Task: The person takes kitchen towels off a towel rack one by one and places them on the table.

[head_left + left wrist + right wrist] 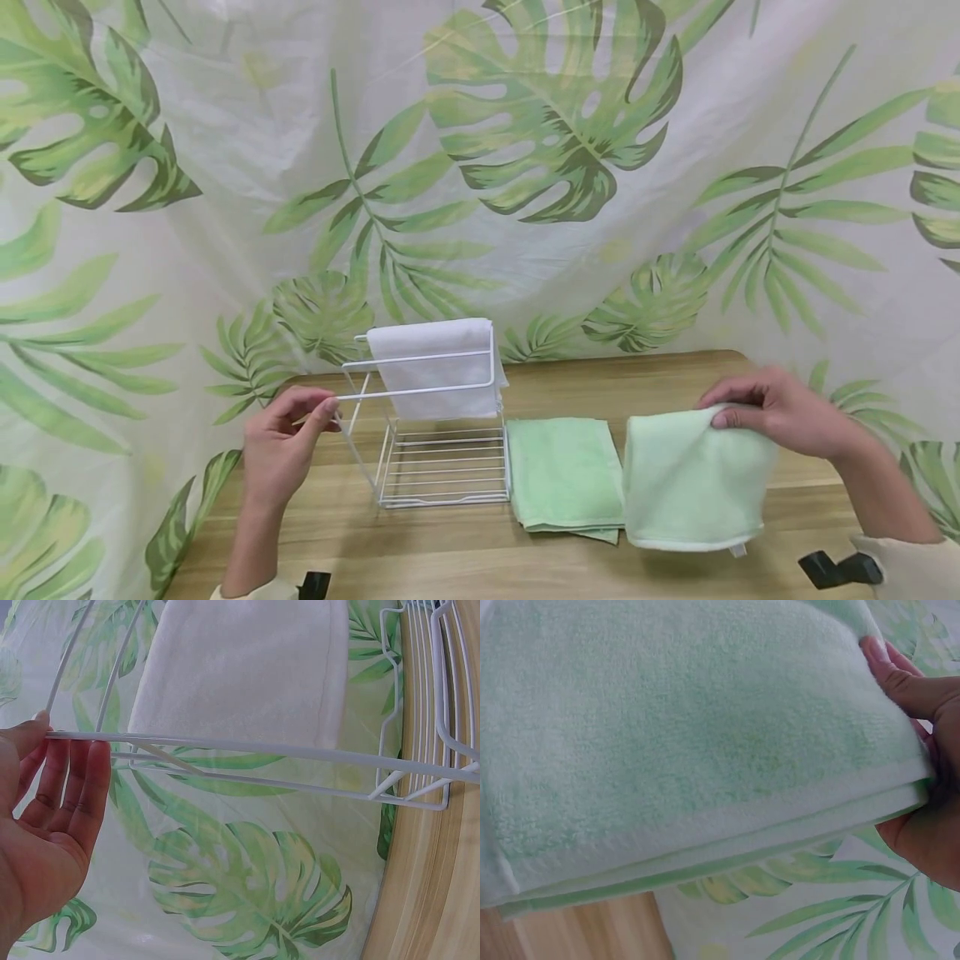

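Observation:
A white wire rack (pixel 442 503) stands on the table, with a white towel (pixel 435 367) draped over its rear top bar. At the rack's upper left front corner my left hand (pixel 288 437) pinches the bar between thumb and fingers; in the left wrist view the left hand (pixel 56 802) is at the bar's end. My right hand (pixel 780 412) grips the upper edge of a folded light green towel (pixel 697 483), which hangs down from it. The right wrist view shows that towel's layered edge (pixel 705 817). Between rack and held towel lies another folded green towel (pixel 566 475).
The wooden table (pixel 420 554) has a rounded far corner at the right. Behind it hangs a leaf-printed cloth (pixel 540 275), close to the table's back edge. The lying green towel sits right beside the rack's right side.

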Motion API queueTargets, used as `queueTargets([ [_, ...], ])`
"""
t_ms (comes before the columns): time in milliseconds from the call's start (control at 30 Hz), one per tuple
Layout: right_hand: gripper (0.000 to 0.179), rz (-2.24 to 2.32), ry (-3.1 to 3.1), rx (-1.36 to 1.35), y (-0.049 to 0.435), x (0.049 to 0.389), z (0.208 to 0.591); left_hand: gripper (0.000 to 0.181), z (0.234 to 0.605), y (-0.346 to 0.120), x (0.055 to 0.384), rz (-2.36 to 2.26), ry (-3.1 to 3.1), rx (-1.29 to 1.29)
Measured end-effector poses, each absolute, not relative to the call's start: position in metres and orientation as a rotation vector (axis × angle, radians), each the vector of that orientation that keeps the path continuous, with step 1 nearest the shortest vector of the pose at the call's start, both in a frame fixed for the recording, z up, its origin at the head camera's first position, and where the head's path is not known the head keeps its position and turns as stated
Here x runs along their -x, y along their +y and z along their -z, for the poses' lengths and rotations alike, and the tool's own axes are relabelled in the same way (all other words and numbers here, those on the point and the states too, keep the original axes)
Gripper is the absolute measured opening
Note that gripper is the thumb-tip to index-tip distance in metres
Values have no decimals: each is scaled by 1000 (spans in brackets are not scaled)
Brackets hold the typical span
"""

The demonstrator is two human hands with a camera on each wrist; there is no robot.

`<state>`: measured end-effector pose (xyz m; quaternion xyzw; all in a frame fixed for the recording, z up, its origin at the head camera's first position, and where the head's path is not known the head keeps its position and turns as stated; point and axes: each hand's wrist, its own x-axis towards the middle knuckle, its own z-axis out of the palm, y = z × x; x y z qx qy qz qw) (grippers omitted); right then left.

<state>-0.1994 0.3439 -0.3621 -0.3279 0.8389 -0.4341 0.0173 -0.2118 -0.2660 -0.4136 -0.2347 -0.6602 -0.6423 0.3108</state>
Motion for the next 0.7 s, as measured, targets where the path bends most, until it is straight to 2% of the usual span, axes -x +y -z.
queueTargets([
  [700, 26, 1343, 2368, 1065, 363, 193, 396, 13, 413, -267, 211, 1671, -1770, 587],
])
